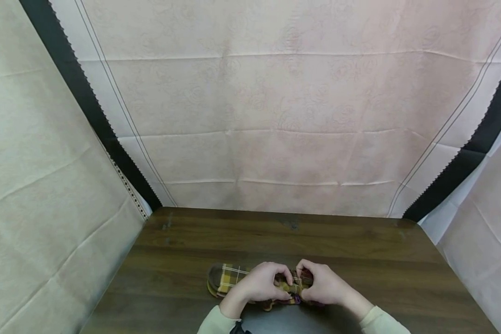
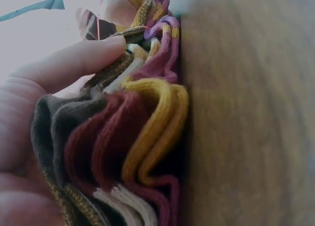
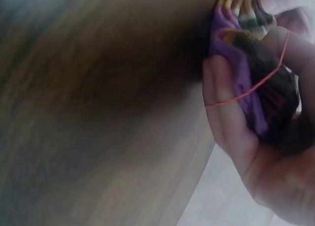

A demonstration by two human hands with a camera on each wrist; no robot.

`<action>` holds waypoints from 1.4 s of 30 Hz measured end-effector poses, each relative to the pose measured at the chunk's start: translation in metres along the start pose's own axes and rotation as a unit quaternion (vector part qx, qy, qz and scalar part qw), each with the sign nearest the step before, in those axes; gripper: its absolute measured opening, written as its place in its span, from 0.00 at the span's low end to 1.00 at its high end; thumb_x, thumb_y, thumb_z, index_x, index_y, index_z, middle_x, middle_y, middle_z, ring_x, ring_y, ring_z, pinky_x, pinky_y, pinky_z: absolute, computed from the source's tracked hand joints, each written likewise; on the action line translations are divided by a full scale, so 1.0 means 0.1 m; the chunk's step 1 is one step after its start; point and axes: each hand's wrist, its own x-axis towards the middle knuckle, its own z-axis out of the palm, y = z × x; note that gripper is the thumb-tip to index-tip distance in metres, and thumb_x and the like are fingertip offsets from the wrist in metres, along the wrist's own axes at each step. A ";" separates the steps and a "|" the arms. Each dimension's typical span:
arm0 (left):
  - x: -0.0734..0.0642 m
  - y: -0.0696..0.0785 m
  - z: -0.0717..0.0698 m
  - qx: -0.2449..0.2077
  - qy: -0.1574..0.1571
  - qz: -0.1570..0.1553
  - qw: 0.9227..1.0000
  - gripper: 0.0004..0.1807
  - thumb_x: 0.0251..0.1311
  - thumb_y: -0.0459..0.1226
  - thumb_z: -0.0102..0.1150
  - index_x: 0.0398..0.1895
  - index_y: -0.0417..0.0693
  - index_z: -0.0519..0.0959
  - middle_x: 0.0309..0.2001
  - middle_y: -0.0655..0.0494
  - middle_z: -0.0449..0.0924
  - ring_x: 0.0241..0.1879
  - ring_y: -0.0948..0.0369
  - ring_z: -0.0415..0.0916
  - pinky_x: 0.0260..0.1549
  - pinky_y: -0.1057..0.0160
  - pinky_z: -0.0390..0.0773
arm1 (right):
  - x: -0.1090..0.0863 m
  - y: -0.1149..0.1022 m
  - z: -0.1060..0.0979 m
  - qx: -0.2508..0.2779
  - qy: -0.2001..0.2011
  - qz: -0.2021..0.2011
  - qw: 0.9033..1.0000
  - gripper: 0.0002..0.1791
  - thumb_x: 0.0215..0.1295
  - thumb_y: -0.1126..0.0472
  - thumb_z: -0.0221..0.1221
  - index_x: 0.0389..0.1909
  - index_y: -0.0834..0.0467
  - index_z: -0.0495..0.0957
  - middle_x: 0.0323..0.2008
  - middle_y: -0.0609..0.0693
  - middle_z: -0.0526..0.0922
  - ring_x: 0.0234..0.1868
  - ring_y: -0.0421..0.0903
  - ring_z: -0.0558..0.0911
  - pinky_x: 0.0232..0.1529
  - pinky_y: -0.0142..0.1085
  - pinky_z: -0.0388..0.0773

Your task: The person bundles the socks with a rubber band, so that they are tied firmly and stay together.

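Observation:
A pair of plaid knitted socks point(image 1: 229, 278), mustard, brown and white, lies lengthwise on the table under both hands. From the side, the left wrist view shows their stacked layers point(image 2: 157, 113) bunched into wavy folds of grey, rust, mustard and purple. My left hand point(image 1: 264, 282) grips the middle of the bundle between thumb and fingers. At its right end my right hand point(image 1: 327, 285) holds the gathered part, fingers curled round the purple knit point(image 3: 241, 83). A thin red rubber band point(image 3: 268, 78) stretches across the right hand's fingers. The knit inside the right palm is partly hidden.
The brown wooden table point(image 1: 192, 246) extends beyond the hands to its back edge. Pale fabric walls point(image 1: 275, 157) with dark strips point(image 1: 104, 120) enclose it behind and on both sides. A dark strap point(image 1: 239, 328) is at the left wrist.

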 end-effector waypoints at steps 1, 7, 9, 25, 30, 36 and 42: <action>0.00 0.00 0.00 -0.003 0.001 -0.001 1.000 0.13 0.58 0.35 0.81 0.38 0.60 0.84 0.41 0.74 0.82 0.30 0.71 0.73 0.34 0.69 0.76 | 0.00 -0.01 0.01 -0.002 0.002 0.001 1.000 0.24 0.50 0.67 0.71 0.48 0.51 0.76 0.31 0.45 0.75 0.24 0.39 0.70 0.25 0.32 0.65; -0.01 -0.01 -0.01 -0.020 0.004 -0.010 1.000 0.13 0.58 0.35 0.80 0.38 0.60 0.84 0.47 0.74 0.83 0.35 0.70 0.79 0.39 0.68 0.79 | -0.01 0.03 0.03 0.052 -0.010 0.033 0.998 0.33 0.51 0.66 0.74 0.59 0.50 0.75 0.43 0.51 0.82 0.33 0.47 0.78 0.30 0.38 0.73; -0.01 0.00 -0.02 -0.025 0.004 -0.014 1.000 0.12 0.58 0.35 0.80 0.38 0.60 0.84 0.48 0.73 0.83 0.35 0.69 0.79 0.39 0.67 0.80 | -0.02 0.05 0.02 0.094 -0.023 0.044 0.994 0.35 0.51 0.66 0.76 0.60 0.52 0.74 0.47 0.53 0.82 0.36 0.50 0.80 0.33 0.40 0.76; -0.02 -0.05 -0.02 -0.054 0.014 -0.031 0.998 0.15 0.56 0.32 0.79 0.38 0.61 0.84 0.50 0.73 0.83 0.43 0.68 0.84 0.45 0.65 0.83 | -0.01 0.07 0.14 0.216 0.025 0.091 0.972 0.38 0.45 0.77 0.70 0.61 0.58 0.71 0.53 0.60 0.75 0.26 0.50 0.82 0.22 0.42 0.84; -0.02 -0.05 -0.02 -0.062 0.016 -0.029 0.998 0.15 0.56 0.31 0.79 0.39 0.60 0.84 0.48 0.72 0.83 0.43 0.68 0.85 0.45 0.66 0.83 | 0.00 0.04 0.16 0.151 0.068 0.103 0.981 0.36 0.46 0.72 0.75 0.59 0.59 0.75 0.46 0.58 0.80 0.22 0.49 0.83 0.21 0.43 0.85; -0.03 -0.04 -0.03 -0.052 0.005 -0.033 0.998 0.14 0.58 0.31 0.78 0.39 0.61 0.85 0.53 0.72 0.83 0.45 0.67 0.85 0.46 0.66 0.83 | 0.04 0.01 0.06 0.041 0.035 0.070 0.996 0.35 0.45 0.66 0.75 0.55 0.59 0.69 0.26 0.49 0.78 0.18 0.41 0.71 0.20 0.34 0.70; -0.03 -0.03 -0.04 -0.033 -0.004 -0.019 0.999 0.13 0.58 0.30 0.77 0.37 0.60 0.87 0.53 0.71 0.84 0.46 0.70 0.84 0.45 0.68 0.83 | 0.05 0.04 -0.02 0.062 -0.003 0.050 0.997 0.31 0.49 0.64 0.75 0.54 0.56 0.72 0.34 0.50 0.80 0.23 0.43 0.74 0.24 0.35 0.71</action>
